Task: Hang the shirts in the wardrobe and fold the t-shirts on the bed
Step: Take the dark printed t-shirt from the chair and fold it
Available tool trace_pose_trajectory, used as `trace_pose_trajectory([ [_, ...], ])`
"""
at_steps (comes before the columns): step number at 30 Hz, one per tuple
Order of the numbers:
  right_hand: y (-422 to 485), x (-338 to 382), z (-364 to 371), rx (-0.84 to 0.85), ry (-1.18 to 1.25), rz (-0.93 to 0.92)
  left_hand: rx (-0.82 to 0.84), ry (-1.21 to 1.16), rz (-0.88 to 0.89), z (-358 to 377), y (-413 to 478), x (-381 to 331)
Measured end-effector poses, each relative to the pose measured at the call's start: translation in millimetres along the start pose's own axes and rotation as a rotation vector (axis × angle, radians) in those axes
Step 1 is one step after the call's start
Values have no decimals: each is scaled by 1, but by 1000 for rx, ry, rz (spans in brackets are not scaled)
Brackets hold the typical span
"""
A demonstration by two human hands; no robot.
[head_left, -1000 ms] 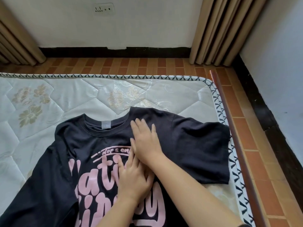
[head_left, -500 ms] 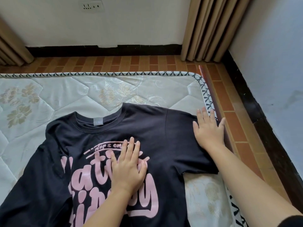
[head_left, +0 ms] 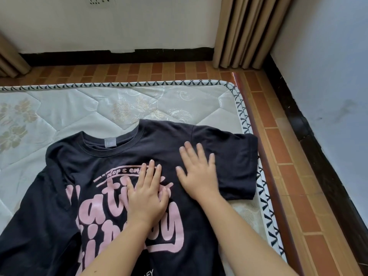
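Observation:
A black t-shirt (head_left: 83,168) with pink lettering lies face up and spread flat on the quilted mattress (head_left: 65,112). Its collar with a grey tag points away from me. My left hand (head_left: 147,194) presses flat on the pink print at the chest, fingers straight. Just right of it, my right hand (head_left: 197,172) lies flat with spread fingers on the shirt's right shoulder area, slightly blurred. The right sleeve reaches the mattress edge. The left sleeve is bunched.
The mattress's patterned edge (head_left: 247,124) and a dark wooden bed rail (head_left: 264,156) run along the right. Beyond lie a brick-tile floor (head_left: 298,176), beige curtains (head_left: 245,30) in the corner, and white walls with a socket (head_left: 99,1).
My right hand slid from the chest out to the right sleeve's edge, then came back inward to the shoulder. My left hand stayed pressing on the print.

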State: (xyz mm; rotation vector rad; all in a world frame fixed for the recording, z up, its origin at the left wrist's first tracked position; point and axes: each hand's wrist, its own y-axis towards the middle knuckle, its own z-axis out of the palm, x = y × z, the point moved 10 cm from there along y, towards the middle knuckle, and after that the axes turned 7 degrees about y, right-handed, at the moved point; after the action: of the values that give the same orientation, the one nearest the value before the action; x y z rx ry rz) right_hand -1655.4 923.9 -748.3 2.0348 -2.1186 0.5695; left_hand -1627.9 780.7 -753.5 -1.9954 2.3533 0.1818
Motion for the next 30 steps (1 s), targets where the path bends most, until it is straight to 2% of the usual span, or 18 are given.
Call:
trace_pose_trajectory([
  [7, -19, -132, -48, -76, -129, 252, 22, 2, -15, 1, 0, 0],
  [10, -22, -136, -50, -11, -149, 329, 35, -4, -18, 1, 0, 0],
  [12, -17, -118, -53, -60, -127, 361, 42, 0, -16, 2, 0, 0],
  [15, -14, -45, -45, -181, -114, 197, 53, -8, -21, 3, -1, 1],
  [17, -20, 4, -17, -91, -71, 46, 48, -11, -20, 2, -2, 0],
  [19, -32, 26, 10, 11, -33, -30, 45, -19, -24, 2, -2, 0],
  [22, -35, 6, 9, 7, -15, -33, 42, -15, -25, 2, -1, 1],
  [27, -48, -93, -21, -36, -42, 185, 19, 22, -24, -1, -1, 0],
  [29, -55, -109, -36, -87, -67, 167, 16, 60, -19, -5, 0, -4],
  [30, -56, -111, -36, -46, -71, 160, 20, 97, -4, -6, 1, -7],
])
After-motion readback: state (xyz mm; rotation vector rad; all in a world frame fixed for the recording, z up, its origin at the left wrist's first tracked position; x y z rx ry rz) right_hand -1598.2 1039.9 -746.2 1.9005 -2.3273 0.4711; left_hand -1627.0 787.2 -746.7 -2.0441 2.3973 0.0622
